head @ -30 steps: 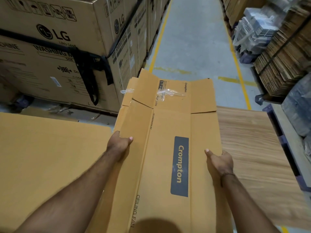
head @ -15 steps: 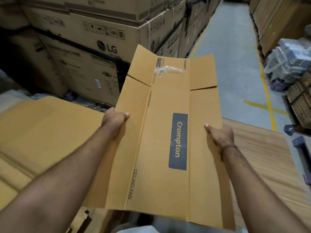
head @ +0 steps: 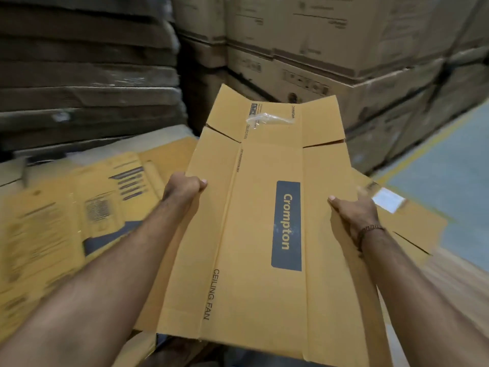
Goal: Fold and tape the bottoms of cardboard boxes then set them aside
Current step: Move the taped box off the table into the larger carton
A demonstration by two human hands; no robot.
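A flattened yellow-brown Crompton ceiling fan box [head: 254, 234] is held up in front of me, long side pointing away, with a dark blue label on its middle panel. Crumpled clear tape [head: 267, 119] sticks to its far flaps. My left hand [head: 182, 189] grips the box's left edge about halfway along. My right hand [head: 354, 213], a bracelet on its wrist, grips the right edge at the same height. The near end of the box hangs over my legs.
A heap of flattened yellow boxes [head: 79, 207] lies low at the left, blurred. Tall stacks of large brown cartons [head: 330, 62] and dark wrapped cardboard [head: 87, 75] rise close behind. Another flat box with a tape patch [head: 389, 200] lies right; grey floor [head: 455, 160] beyond.
My view has swung to the left with the box still in both hands. The aisle has slid out to the right, and the heap of flat boxes has come into view at the left.
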